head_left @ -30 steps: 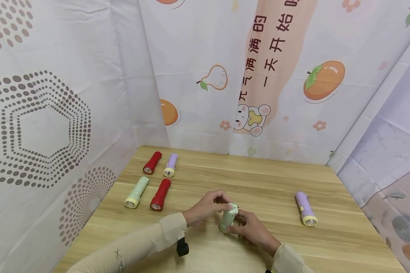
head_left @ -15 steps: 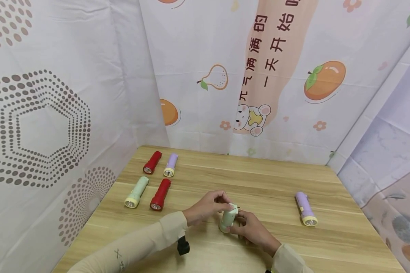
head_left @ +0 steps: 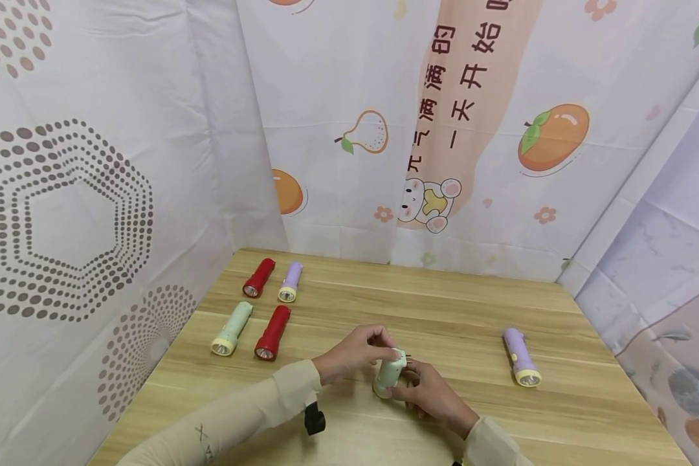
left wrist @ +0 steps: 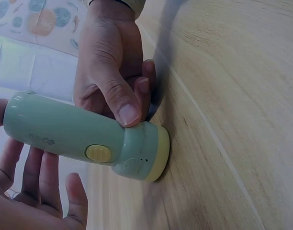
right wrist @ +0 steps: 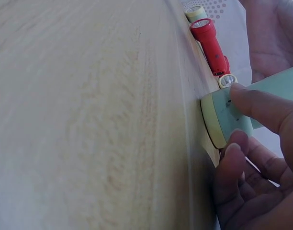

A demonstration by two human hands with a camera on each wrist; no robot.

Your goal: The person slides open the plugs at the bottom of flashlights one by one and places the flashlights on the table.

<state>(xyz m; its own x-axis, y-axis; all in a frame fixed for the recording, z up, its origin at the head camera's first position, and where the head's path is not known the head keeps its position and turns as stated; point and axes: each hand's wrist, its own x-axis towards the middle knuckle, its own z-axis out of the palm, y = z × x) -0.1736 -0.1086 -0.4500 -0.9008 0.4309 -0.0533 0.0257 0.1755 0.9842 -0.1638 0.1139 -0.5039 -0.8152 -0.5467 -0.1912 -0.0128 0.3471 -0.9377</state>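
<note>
A pale green flashlight stands head-down on the table, its cream-rimmed head touching the wood. Thin dark prongs stick out sideways at its tail. My left hand has its thumb on the tail end, with its fingers bent beside the upper body. Low down, my right hand pinches the head, its thumb on the near side. A yellow switch shows on the barrel in the left wrist view.
On the wooden table at left lie two red flashlights, a purple one and another green one. A second purple flashlight lies at right. Patterned curtains hang behind and at the sides.
</note>
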